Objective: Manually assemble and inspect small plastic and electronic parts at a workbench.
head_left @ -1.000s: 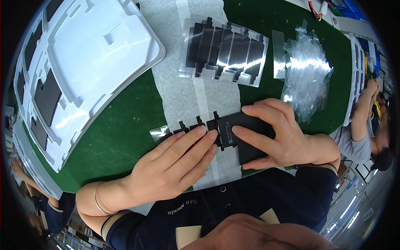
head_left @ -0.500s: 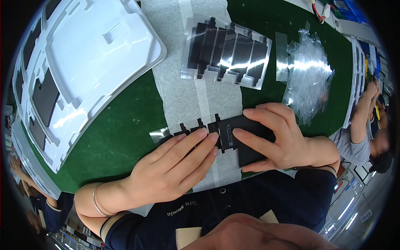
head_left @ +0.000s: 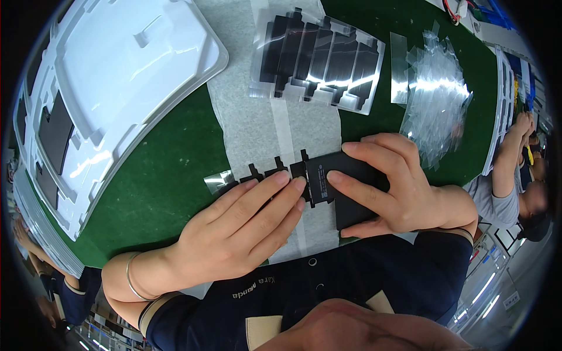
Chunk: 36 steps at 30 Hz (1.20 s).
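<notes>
My right hand [head_left: 398,190] grips a flat black battery [head_left: 357,169], thumb along its near edge and fingers over its top and far edge. Small pale print shows beside the fingertip. The battery's left edge lies against a strip of black adhesive pieces [head_left: 298,169] with small tabs, on pale grey paper [head_left: 263,134]. My left hand [head_left: 240,228] lies on this strip with fingers stretched out and together, fingertips pressing beside the battery. These fingers hide much of the strip; a clear film end [head_left: 219,180] sticks out at its left.
Beyond my hands lies a stack of clear sheets with black pieces [head_left: 319,61]. A heap of clear film strips [head_left: 438,96] is to its right. White plastic trays [head_left: 134,52] with dark flat pieces stand at left on the green table [head_left: 158,169]. Other people work at both sides.
The whole view has shifted slightly, so the table things sit a little higher in it. Both hands keep their hold on the battery and strip, with hardly any movement between them.
</notes>
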Each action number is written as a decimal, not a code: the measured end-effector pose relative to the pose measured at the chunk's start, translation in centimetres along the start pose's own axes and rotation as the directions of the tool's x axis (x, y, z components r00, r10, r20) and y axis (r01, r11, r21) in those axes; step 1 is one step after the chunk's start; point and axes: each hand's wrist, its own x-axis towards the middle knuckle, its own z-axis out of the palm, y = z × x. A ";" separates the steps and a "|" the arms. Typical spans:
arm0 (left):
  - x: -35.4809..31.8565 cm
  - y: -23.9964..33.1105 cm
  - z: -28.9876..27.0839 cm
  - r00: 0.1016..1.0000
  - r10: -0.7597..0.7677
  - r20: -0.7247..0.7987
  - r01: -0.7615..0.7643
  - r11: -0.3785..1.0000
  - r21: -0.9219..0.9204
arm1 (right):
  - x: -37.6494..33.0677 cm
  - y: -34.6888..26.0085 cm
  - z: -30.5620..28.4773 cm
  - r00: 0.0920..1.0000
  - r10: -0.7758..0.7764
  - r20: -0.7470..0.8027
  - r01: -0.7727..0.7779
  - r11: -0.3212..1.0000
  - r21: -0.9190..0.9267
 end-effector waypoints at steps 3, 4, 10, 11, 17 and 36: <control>0.1 0.0 -0.1 1.000 -0.009 -0.002 0.009 1.000 -0.001 | 0.1 0.1 0.0 1.000 -0.009 -0.001 0.009 1.000 0.003; 0.1 0.1 -0.1 1.000 -0.009 0.003 0.009 1.000 -0.003 | 0.1 0.1 0.0 1.000 -0.006 0.000 0.006 1.000 0.001; 0.2 0.0 -0.1 1.000 -0.008 -0.010 0.008 1.000 -0.010 | 0.2 0.1 -0.2 1.000 -0.007 0.010 0.007 1.000 -0.009; 0.2 0.0 -0.1 1.000 -0.008 -0.006 0.008 1.000 -0.011 | 0.2 0.1 -0.3 1.000 -0.006 0.012 0.006 1.000 -0.010; 0.3 0.2 0.0 0.999 -0.016 -0.028 0.016 1.000 0.002 | 0.1 -0.1 -0.4 0.999 -0.017 0.047 0.018 1.000 -0.018; -1.5 8.0 4.8 0.557 -0.313 -0.769 -0.076 0.903 -0.423 | -2.1 -7.1 -3.5 0.954 0.183 -0.236 -0.124 0.962 0.245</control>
